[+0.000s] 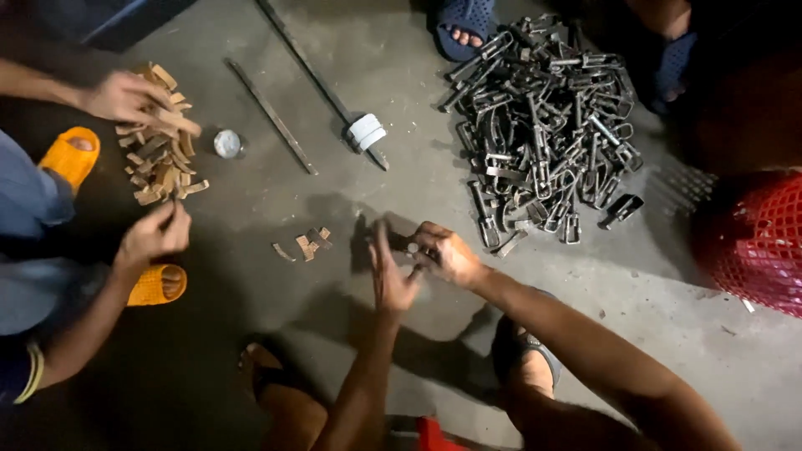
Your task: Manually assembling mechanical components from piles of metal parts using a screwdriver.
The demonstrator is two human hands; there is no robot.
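Observation:
My left hand (pixel 389 276) and my right hand (pixel 449 253) meet low over the concrete floor, together holding a small dark metal clip (pixel 406 244). The right hand's fingers close round one end of the clip. The left hand's fingers are spread against the other end. Just right of my hands lies a big heap of dark metal clips (pixel 543 125). A few small wooden pieces (pixel 307 244) lie on the floor to the left of my hands.
A second person at the left, in orange sandals (pixel 71 154), works with both hands at a pile of wooden pieces (pixel 160 159). Two long metal bars (pixel 271 117), a white roll (pixel 366 131) and a small round tin (pixel 226 144) lie between. A red mesh basket (pixel 760 242) stands right.

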